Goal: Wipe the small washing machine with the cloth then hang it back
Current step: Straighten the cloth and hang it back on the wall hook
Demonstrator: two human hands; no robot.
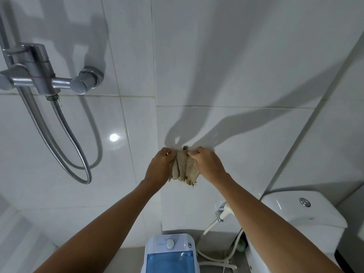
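- Both arms were stretched up toward the white tiled wall (226, 56), and the cloth (184, 168) was bunched up between the two hands.
- Left hand (161, 166) gripped the cloth's left edge, fingers curled round it near the top.
- Right hand (207, 164) did the same on the right edge, fingers pinching the fabric right at the top corner.
- The cloth was a beige, coarse-weave rag with a frayed bottom edge. It hung in folds against the wall, its lower end loose below the hands.
- A small dark hook (185, 148) poked out just above the cloth, between the two hands. Couldn't tell whether the cloth was actually caught on it, the top of the fabric hid that bit.
- The washer (170, 253) sat well below the cloth at the bottom of the view, white body with a blue see-through lid and a round dial on its panel. Neither hand touched it.
- Right of the washer was a toilet (301, 211), flush button on top of the tank, and a bidet sprayer (224, 211) mounted on the wall between them with its hose looping down.
- Upper left had the metal shower mixer (41, 75) with a braided hose (65, 134) hanging in a loop.
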